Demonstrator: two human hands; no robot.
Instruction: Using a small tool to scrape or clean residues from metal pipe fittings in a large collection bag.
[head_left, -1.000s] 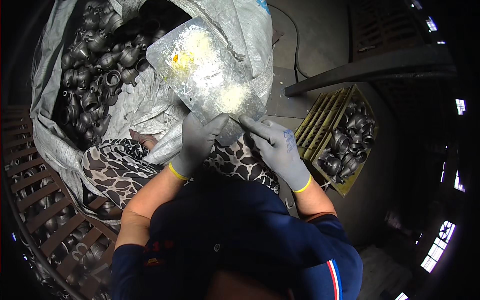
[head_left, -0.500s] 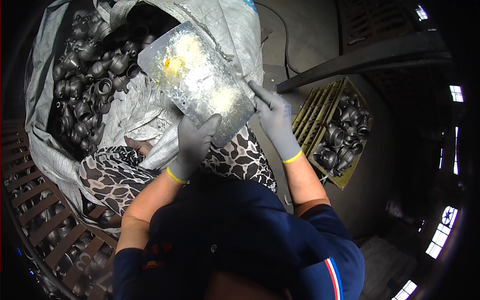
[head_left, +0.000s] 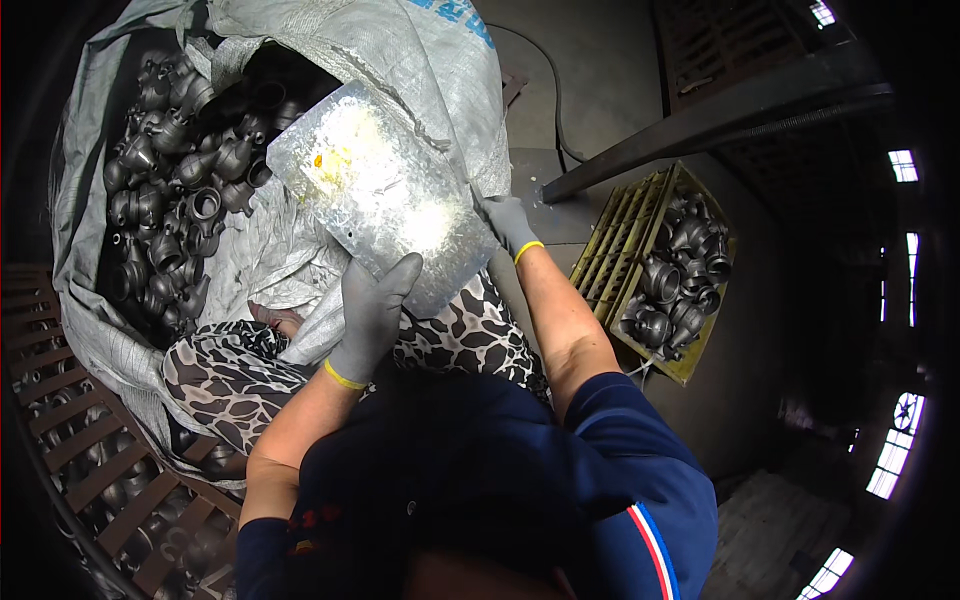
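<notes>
A flat grey metal sheet [head_left: 385,225], scuffed and with yellowish patches, lies tilted above my lap and partly over the sack. My left hand [head_left: 372,312], in a grey glove, grips its near edge with the thumb on top; the other fingers are hidden underneath. At the sheet's right edge, my gloved right hand [head_left: 511,222] is closed, its fingertips partly hidden at the edge. Beyond the sheet, a large pale woven sack [head_left: 85,210] gapes around many dark metal fittings [head_left: 165,215] with rounded bodies and round openings.
To the right, a yellow-green crate [head_left: 625,230] holds more dark fittings. A dark metal beam [head_left: 690,135] slants above it. At the lower left, a brown slatted bin [head_left: 80,435] contains further parts. A black hose [head_left: 557,85] runs along the floor.
My right hand has drawn its stretched fingers in and closed at the sheet's right edge. The sheet and my left hand sit slightly lower in view.
</notes>
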